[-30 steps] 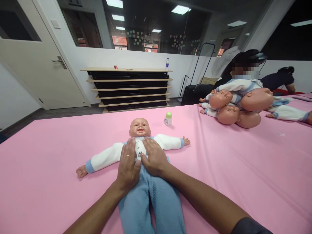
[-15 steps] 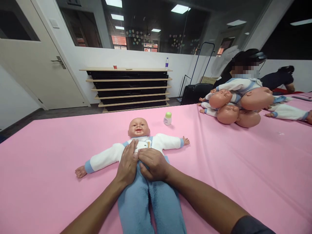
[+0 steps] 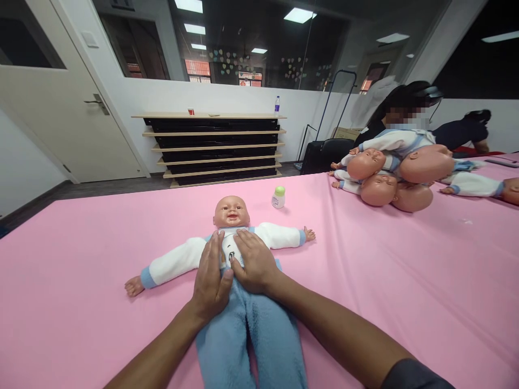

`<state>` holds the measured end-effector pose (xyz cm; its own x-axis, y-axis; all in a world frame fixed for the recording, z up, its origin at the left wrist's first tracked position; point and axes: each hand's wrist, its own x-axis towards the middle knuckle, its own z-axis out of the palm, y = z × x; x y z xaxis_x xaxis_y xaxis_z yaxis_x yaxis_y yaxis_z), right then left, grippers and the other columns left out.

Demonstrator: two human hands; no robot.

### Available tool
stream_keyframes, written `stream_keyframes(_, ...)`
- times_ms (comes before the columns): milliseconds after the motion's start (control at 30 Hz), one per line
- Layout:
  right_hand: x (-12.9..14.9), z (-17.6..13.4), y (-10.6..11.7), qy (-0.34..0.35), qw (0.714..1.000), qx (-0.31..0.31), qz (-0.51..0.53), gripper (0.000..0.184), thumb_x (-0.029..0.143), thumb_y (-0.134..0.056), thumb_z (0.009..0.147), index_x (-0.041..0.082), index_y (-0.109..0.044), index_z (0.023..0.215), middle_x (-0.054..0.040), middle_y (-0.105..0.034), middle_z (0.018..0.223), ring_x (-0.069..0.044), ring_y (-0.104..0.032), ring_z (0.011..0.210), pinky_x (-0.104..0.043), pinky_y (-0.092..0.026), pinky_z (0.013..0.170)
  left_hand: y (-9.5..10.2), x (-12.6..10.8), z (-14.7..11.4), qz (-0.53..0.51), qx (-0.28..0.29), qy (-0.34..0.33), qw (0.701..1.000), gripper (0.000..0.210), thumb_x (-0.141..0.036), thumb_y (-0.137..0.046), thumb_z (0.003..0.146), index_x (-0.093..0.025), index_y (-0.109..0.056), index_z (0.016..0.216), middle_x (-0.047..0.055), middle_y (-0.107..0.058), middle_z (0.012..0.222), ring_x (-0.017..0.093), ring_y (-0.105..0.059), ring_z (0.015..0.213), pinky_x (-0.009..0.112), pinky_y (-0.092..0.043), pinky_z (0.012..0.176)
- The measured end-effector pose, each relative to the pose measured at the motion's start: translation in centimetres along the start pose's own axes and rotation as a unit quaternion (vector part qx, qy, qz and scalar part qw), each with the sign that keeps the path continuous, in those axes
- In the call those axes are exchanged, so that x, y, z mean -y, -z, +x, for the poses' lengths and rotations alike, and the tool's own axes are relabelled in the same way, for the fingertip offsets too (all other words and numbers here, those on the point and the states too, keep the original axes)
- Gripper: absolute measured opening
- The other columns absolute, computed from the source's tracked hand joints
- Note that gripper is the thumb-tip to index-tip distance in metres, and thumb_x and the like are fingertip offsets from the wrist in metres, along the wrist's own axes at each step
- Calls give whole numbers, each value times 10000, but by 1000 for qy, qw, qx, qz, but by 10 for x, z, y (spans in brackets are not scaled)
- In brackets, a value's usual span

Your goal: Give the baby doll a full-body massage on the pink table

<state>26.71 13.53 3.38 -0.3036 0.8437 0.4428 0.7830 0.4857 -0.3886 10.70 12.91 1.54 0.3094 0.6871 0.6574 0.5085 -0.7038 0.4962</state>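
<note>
A baby doll (image 3: 231, 212) in a white top with blue cuffs and blue trousers lies face up on the pink-covered table (image 3: 101, 232), arms spread wide. My left hand (image 3: 211, 278) rests with fingers stretched along the left side of its belly and chest. On the other side of the torso lies my right hand (image 3: 256, 263), flat, fingers extended toward the doll's shoulder. A printed face on the top shows between the two hands. Beyond the doll's head, to the right, stands a small white bottle with a green cap (image 3: 278, 198).
Several more dolls (image 3: 379, 189) are piled at the table's right, with a person (image 3: 405, 105) behind them and another person (image 3: 462, 129) farther right. Stacked boards (image 3: 214, 132) stand by the back wall, topped by a water bottle (image 3: 277, 105). A door (image 3: 60, 108) is at left.
My right hand has moved up the doll's torso and its bent fingers have straightened. My left hand has shifted slightly, its thumb lower. The doll stays in place.
</note>
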Motion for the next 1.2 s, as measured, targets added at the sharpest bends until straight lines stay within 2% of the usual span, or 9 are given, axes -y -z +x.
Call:
stream_keyframes(167,-4,-3,-8,-91,995,-36,-36,588,296,-462,874,-16,-434,1372,-255,-457,1404,-317,-391,1350,-506,-274,1146,6,2,4,22,98,-95,990,606,-354,-367,945,-197,-226,1513,122,-365,1510,283,-278,1428,529,-222,1170)
stream_keyframes(267,-6,-7,-10,-90,993,-72,-37,569,208,-445,843,-38,-444,1356,-265,-475,1384,-316,-417,1330,-513,-283,1144,5,6,6,29,128,-96,987,549,-306,-362,953,-214,-291,1490,103,-404,1490,247,-340,1400,504,-231,1175)
stream_keyframes(400,-6,-10,-5,40,990,-131,15,493,170,-446,824,44,-531,1293,-195,-557,1325,-269,-475,1285,-474,-358,1113,-3,12,5,51,108,19,993,532,-313,-346,972,-200,-296,1489,93,-363,1517,227,-310,1415,493,-227,1180)
stream_keyframes(500,-5,-8,-1,163,978,-99,80,396,159,-453,828,129,-609,1192,-123,-655,1190,-213,-578,1159,-409,-436,1057,-10,17,2,63,78,87,991,529,-333,-343,978,-188,-302,1485,93,-351,1523,225,-285,1426,503,-210,1186)
stream_keyframes(567,-5,-6,0,183,975,-75,101,360,162,-460,836,140,-626,1154,-111,-670,1163,-200,-597,1130,-399,-429,1066,-13,19,1,64,55,109,990,522,-330,-331,982,-186,-304,1482,94,-347,1524,225,-254,1439,509,-196,1191)
stream_keyframes(733,-5,-1,-3,69,993,-62,72,380,234,-482,868,139,-597,1217,-128,-596,1298,-227,-518,1251,-457,-339,1130,-9,7,3,68,-6,92,993,627,-314,-396,954,-166,-173,1521,121,-224,1571,261,-112,1476,523,-188,1187)
stream_keyframes(967,-4,-1,-7,-103,992,-77,3,505,314,-489,879,42,-520,1304,-214,-538,1339,-291,-472,1287,-509,-307,1135,3,-5,5,73,4,-68,995,716,-257,-474,883,-169,-151,1515,139,-339,1517,318,-141,1463,595,-183,1157)
stream_keyframes(1100,-2,-6,-7,-83,988,-130,-25,469,263,-504,848,18,-555,1245,-241,-511,1356,-320,-443,1304,-533,-307,1125,3,3,3,63,64,-83,993,570,-238,-447,897,-189,-324,1451,122,-409,1476,279,-289,1421,530,-270,1150)
stream_keyframes(1200,-1,-9,-3,14,984,-177,-8,316,189,-481,834,81,-637,1087,-194,-582,1283,-289,-493,1252,-509,-351,1097,0,10,2,62,81,-47,994,427,-224,-415,926,-208,-462,1350,96,-474,1429,230,-394,1363,481,-305,1149)
